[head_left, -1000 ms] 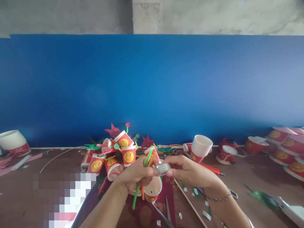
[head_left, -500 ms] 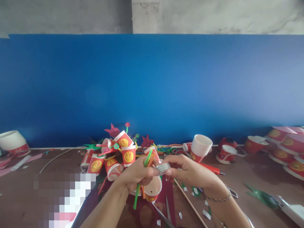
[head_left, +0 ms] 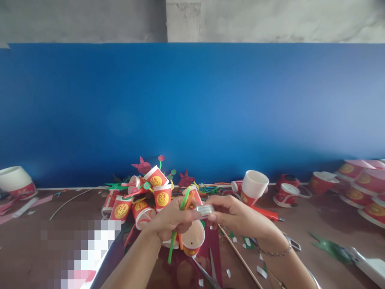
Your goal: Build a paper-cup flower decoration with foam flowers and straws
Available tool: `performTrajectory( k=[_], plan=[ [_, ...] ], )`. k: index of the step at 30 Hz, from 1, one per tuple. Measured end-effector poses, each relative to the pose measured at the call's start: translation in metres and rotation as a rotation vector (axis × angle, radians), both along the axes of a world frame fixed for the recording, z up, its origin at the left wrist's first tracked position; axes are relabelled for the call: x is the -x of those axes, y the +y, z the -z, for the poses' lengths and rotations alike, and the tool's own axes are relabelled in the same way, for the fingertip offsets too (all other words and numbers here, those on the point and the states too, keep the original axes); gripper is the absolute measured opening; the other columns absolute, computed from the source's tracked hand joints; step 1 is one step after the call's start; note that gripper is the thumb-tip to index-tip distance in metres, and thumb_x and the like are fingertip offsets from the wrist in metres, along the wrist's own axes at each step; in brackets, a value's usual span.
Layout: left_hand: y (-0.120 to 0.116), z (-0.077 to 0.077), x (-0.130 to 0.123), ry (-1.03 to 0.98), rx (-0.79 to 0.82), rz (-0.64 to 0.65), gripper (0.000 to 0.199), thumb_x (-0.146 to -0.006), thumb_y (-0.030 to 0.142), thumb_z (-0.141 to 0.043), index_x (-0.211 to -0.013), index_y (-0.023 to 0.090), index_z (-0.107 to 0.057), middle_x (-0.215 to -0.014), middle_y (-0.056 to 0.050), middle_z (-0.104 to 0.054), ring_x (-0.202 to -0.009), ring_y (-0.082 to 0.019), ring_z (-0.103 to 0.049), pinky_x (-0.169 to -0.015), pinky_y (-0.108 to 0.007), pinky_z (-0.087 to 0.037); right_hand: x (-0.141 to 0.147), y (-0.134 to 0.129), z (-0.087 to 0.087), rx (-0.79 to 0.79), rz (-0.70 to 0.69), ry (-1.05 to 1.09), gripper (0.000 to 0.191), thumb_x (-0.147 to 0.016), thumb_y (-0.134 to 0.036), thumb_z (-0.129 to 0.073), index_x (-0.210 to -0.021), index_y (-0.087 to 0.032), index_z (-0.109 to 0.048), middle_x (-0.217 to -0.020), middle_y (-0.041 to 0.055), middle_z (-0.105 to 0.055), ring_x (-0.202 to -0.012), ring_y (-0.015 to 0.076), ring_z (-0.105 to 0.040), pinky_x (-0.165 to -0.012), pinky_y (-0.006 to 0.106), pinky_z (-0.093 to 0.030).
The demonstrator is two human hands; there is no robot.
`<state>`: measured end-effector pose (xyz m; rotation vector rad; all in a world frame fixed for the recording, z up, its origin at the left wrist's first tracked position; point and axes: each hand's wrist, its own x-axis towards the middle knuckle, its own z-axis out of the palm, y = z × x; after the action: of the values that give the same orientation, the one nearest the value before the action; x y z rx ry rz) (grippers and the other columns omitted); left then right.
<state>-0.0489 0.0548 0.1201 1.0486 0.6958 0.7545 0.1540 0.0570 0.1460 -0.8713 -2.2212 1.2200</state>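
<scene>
Green and orange straws [head_left: 172, 251] stick out above and below my left hand [head_left: 177, 218], which is closed around them. Between both hands sits a small whitish roll of tape [head_left: 204, 210]. My right hand [head_left: 227, 212] pinches its right side, while the left thumb and fingers touch its left edge. Just below the hands stands a paper cup [head_left: 193, 239], its open mouth facing up. Scissors [head_left: 207, 269] with parted blades lie in front of it on dark red paper [head_left: 217, 257].
Red paper cups [head_left: 122, 209] with paper shapes and straws are heaped at left. Stacked white cups [head_left: 255, 186], a red utility knife [head_left: 266, 212] and a wooden stick [head_left: 240, 257] lie to the right. Further right are a green-handled tool [head_left: 333, 249] and more cups [head_left: 357, 196].
The roll of tape has turned slightly and shifted a little up and left between my fingers. The straws have moved slightly left with my left hand.
</scene>
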Motion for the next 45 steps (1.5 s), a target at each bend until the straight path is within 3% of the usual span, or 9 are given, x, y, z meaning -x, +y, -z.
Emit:
performTrajectory(
  k=[5, 13, 34, 39, 45],
  plan=[
    [0.000, 0.001, 0.002, 0.009, 0.001, 0.033, 0.037, -0.058, 0.036, -0.076, -0.075, 0.019, -0.048, -0.038, 0.015, -0.027, -0.034, 0.000, -0.013, -0.035, -0.018, -0.007, -0.001, 0.000, 0.000, 0.000, 0.004, -0.022, 0.025, -0.089, -0.041, -0.052, -0.089, -0.017, -0.058, -0.068, -0.0032, -0.047, -0.059, 0.0081, -0.038, -0.051, 0.021, -0.031],
    [0.001, 0.002, -0.003, 0.050, -0.003, -0.003, 0.034, -0.058, 0.030, -0.073, -0.078, 0.019, -0.048, -0.039, 0.015, -0.029, -0.034, -0.001, -0.013, -0.036, -0.017, -0.008, 0.000, -0.002, -0.002, -0.143, 0.122, -0.190, 0.018, -0.088, -0.036, -0.054, -0.083, -0.019, -0.059, -0.063, -0.0053, -0.045, -0.057, 0.0080, -0.037, -0.050, 0.021, -0.030],
    [-0.003, -0.002, -0.012, 0.156, -0.117, -0.140, 0.013, -0.055, 0.019, -0.055, -0.067, 0.018, -0.051, -0.036, 0.013, -0.028, -0.033, -0.002, -0.016, -0.036, -0.020, -0.009, 0.001, -0.002, -0.002, -0.224, 0.149, -0.235, 0.021, -0.085, -0.038, -0.056, -0.080, -0.018, -0.059, -0.062, -0.0048, -0.048, -0.055, 0.0083, -0.039, -0.050, 0.021, -0.031],
    [0.000, 0.005, -0.012, 0.178, -0.120, -0.150, 0.024, -0.054, 0.013, -0.049, -0.077, 0.016, -0.057, -0.037, 0.012, -0.030, -0.033, -0.003, -0.018, -0.035, -0.019, -0.011, 0.003, -0.002, 0.002, -0.239, 0.157, -0.214, 0.022, -0.085, -0.038, -0.056, -0.081, -0.017, -0.060, -0.061, -0.0042, -0.048, -0.055, 0.0084, -0.039, -0.049, 0.021, -0.031],
    [-0.001, 0.008, -0.016, 0.054, -0.054, -0.201, 0.030, -0.054, 0.021, -0.049, -0.083, 0.015, -0.057, -0.037, 0.014, -0.025, -0.034, -0.002, -0.011, -0.036, -0.017, -0.007, 0.004, 0.001, 0.006, -0.141, 0.141, -0.139, 0.030, -0.086, -0.045, -0.054, -0.079, -0.016, -0.059, -0.061, -0.0042, -0.045, -0.055, 0.0083, -0.036, -0.047, 0.021, -0.028]
  ],
)
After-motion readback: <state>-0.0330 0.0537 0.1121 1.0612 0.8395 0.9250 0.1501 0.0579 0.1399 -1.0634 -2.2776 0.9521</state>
